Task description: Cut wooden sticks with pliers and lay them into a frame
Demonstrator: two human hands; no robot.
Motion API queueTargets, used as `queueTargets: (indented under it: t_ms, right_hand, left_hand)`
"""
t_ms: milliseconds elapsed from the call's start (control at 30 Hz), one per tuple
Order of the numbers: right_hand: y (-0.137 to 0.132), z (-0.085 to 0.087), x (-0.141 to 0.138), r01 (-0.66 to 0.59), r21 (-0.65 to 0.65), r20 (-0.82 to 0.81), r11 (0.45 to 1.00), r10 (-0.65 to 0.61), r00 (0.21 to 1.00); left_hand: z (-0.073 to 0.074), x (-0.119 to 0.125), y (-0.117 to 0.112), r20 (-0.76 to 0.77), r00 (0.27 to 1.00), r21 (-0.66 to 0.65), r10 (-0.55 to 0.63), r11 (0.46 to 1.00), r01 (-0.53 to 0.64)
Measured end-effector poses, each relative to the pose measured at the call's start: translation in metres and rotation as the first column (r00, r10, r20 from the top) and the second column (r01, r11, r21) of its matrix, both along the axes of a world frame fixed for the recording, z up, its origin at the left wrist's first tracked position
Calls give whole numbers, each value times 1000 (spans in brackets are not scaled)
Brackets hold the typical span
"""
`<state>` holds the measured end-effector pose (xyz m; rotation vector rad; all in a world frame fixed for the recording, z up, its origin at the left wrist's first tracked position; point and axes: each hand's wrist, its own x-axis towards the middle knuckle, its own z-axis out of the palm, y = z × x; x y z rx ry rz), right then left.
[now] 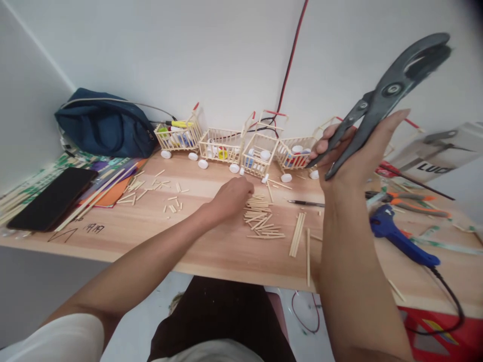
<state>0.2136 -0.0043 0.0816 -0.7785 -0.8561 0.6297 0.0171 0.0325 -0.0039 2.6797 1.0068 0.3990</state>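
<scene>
My right hand (pixel 356 156) is raised above the wooden table (pixel 211 251) and grips grey cutting pliers (pixel 385 95), whose handles point up to the right. My left hand (pixel 232 196) rests on the table with fingers curled, touching the top of a pile of short cut wooden sticks (pixel 262 218). Whether it holds a stick is hidden. Longer sticks (pixel 298 234) lie just right of the pile. Along the wall stands a row of small stick-built carts (pixel 241 146) with white bottle-cap wheels.
A blue glue gun (pixel 400 239) with a black cord lies at the right, with orange-handled pliers (pixel 411 201) behind it. A dark blue bag (pixel 105 125), a black phone (pixel 53 198) and coloured paper sheets lie at the left. Scattered stick offcuts (pixel 158 193) lie mid-left. A red cable (pixel 290 60) runs up the wall.
</scene>
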Motion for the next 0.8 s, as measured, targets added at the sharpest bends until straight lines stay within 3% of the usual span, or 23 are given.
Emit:
queueTargets:
  t_ms: [367,567,700,800]
  right_hand:
    - [-1,-6,3,81,-37,-37,996,-82,996]
    - [0,-7,13,164,10,-153,986,-160,975]
    - [-2,-6,19,162,-23,-171,986,-164,972]
    - [-2,-7,22,155,-16,-174,988,-156,972]
  left_hand:
    - [4,-3,-6,44,999,30,-28,999,27]
    - [5,-7,-31,92,994,84,-56,995,48]
    - [1,-9,-48,123,986,60,-116,992,109]
    - [-1,-16,-53,212,973,62,-91,995,80]
